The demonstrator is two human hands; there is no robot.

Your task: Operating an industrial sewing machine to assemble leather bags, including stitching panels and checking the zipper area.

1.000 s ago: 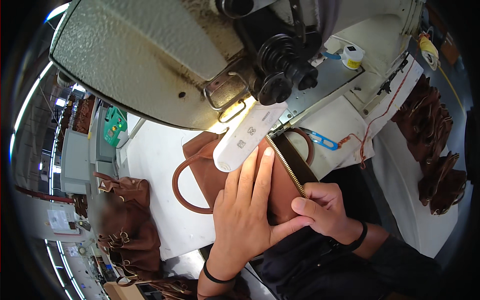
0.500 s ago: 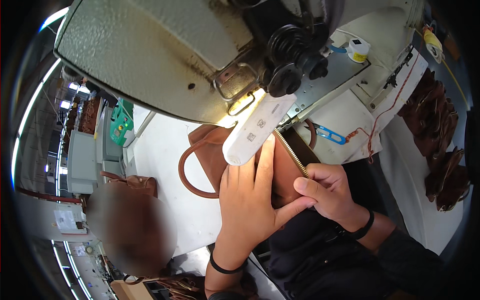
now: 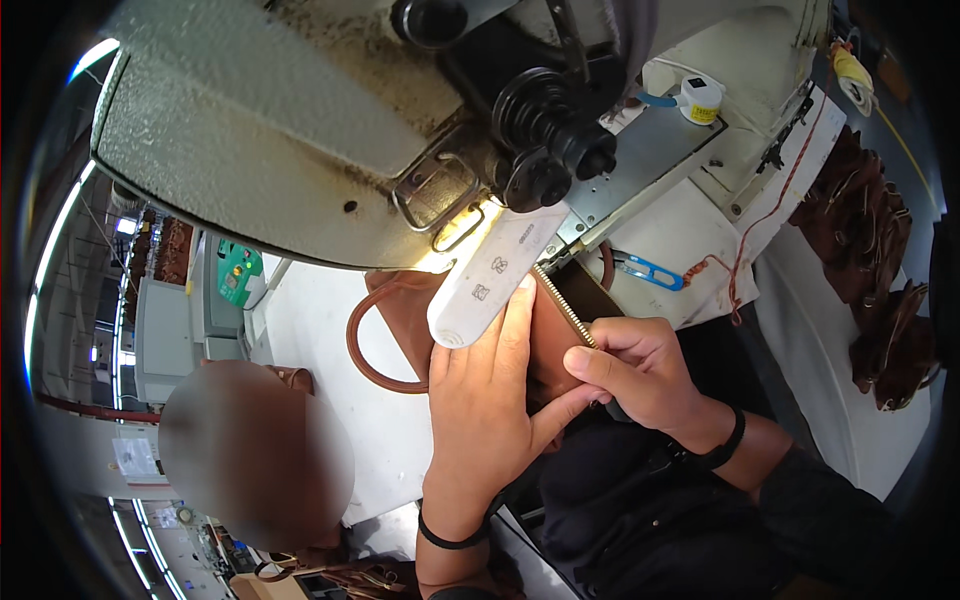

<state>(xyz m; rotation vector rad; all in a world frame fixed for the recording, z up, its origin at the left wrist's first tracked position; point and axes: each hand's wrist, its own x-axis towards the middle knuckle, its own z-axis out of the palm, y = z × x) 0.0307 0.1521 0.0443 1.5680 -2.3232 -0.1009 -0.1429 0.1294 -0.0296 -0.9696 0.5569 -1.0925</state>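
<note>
A brown leather bag [image 3: 406, 325] with a rolled handle lies under the head of a sewing machine [image 3: 270, 140]. A metal-toothed zipper [image 3: 565, 308] runs along its opening, from the machine's needle area toward me. My left hand [image 3: 480, 395] rests flat on the leather, fingers stretched forward, their tips partly hidden under a long white guard plate [image 3: 485, 280]. Its thumb reaches over to my right hand [image 3: 638, 372], which pinches the bag's edge at the near end of the zipper between thumb and fingers. The machine's needle is hidden behind the guard.
Blue thread snips [image 3: 650, 271] lie right of the bag, tied to a red cord [image 3: 738, 275]. Brown leather pieces [image 3: 870, 270] are heaped at far right. A small white bottle [image 3: 700, 98] stands on the machine bed. Another person [image 3: 255, 455], blurred, is at left.
The whole view has shifted slightly, so machine, bag and hands appear a little further left. Both hands keep the same hold on the bag.
</note>
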